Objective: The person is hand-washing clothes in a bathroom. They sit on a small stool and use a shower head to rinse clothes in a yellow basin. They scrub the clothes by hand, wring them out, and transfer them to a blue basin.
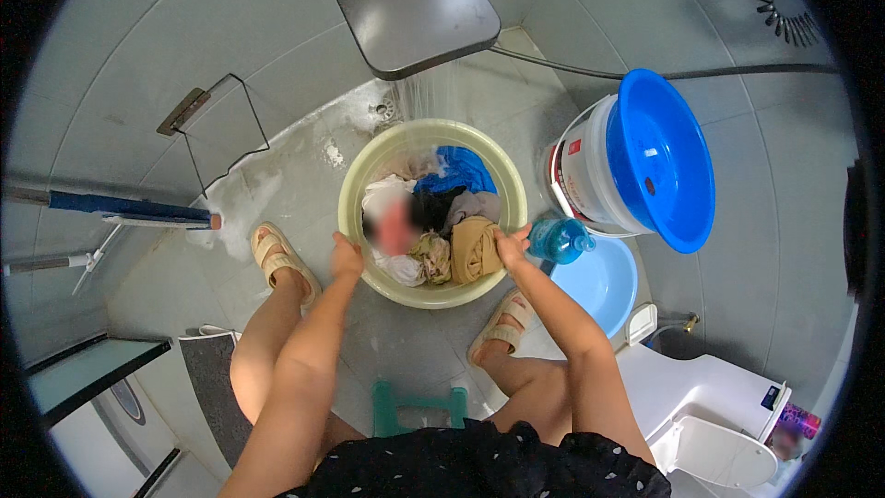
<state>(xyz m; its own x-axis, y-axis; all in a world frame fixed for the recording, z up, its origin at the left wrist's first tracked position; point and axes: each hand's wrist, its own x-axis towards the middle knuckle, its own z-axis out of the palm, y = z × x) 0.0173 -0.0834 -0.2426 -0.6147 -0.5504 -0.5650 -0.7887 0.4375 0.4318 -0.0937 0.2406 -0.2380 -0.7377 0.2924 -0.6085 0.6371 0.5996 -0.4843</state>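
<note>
A pale yellow basin (430,299) rests on the wet tiled floor between my feet. Clothes fill it: a blue cloth (470,169), a black one (437,209), a grey one (473,209), a folded tan one (474,250), and white, patterned and blurred reddish pieces. My left hand (348,256) grips the rim on the near left side. At the near right, my right hand (512,246) holds the rim beside the tan cloth. Water streams from the square shower head (415,9) into the basin's far part.
A white bucket (583,166) with a blue basin (678,161) leaning on it stands right. Near it are a blue-green bottle (556,241) and a light blue basin (604,281). A green stool (419,403), a toilet (701,406) and a floor drain (383,111) also show.
</note>
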